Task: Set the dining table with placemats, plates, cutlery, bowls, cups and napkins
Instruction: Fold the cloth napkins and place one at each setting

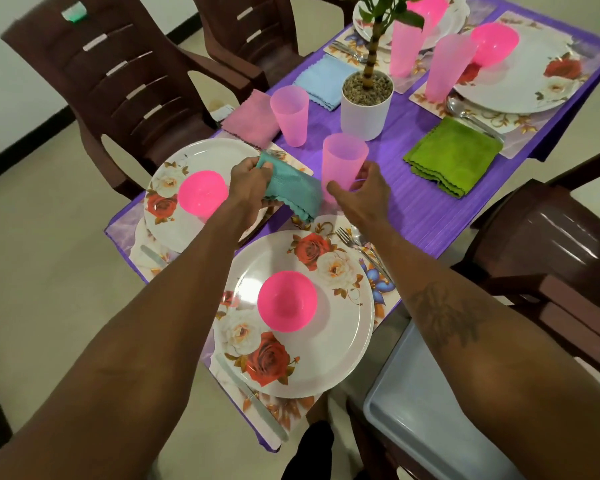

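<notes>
Purple table [413,209] nearly set. We see left hand [250,180] gripping teal napkin [295,192] between plates, likely for near plate [343,327]; right hand [364,194] curled round pink cup [343,157], placing it upright.

Plates [326,358]: four. Pink bowls [286,301]: four. Pink cups [290,116]: four. Folded napkins [454,154]: four (pink, blue, green, teal). Potted plant [366,105]: one.

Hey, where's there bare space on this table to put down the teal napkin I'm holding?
The widest bare tablecloth lies between the pink cup in your right hand, the green napkin and the cutlery. It is crowded where your left hand holds the teal napkin, between the left plate and the near plate.
</notes>
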`<action>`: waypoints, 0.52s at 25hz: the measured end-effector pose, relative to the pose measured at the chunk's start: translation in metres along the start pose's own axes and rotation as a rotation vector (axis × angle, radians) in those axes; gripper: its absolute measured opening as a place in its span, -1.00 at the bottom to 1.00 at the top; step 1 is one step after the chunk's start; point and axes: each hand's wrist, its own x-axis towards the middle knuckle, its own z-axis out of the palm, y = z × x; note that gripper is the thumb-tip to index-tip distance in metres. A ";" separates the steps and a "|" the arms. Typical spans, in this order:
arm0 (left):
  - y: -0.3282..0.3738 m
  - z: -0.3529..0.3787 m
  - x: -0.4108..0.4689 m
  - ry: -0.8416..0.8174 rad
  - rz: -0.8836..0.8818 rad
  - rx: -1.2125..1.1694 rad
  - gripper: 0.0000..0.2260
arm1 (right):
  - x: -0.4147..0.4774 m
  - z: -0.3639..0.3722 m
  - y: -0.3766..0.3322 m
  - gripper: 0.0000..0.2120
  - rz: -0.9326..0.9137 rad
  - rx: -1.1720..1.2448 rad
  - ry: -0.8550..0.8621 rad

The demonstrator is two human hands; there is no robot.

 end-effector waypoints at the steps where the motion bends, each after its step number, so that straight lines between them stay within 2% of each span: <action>1: 0.001 -0.007 -0.002 0.006 -0.005 -0.015 -0.88 | -0.005 0.003 0.000 -0.34 -0.007 -0.014 -0.027; 6: 0.000 -0.044 -0.014 -0.042 -0.024 -0.100 -0.84 | -0.021 0.013 0.001 -0.29 -0.047 -0.182 -0.081; 13: -0.006 -0.068 -0.038 -0.145 -0.068 -0.219 -0.75 | -0.027 0.016 -0.003 -0.14 -0.067 -0.191 -0.140</action>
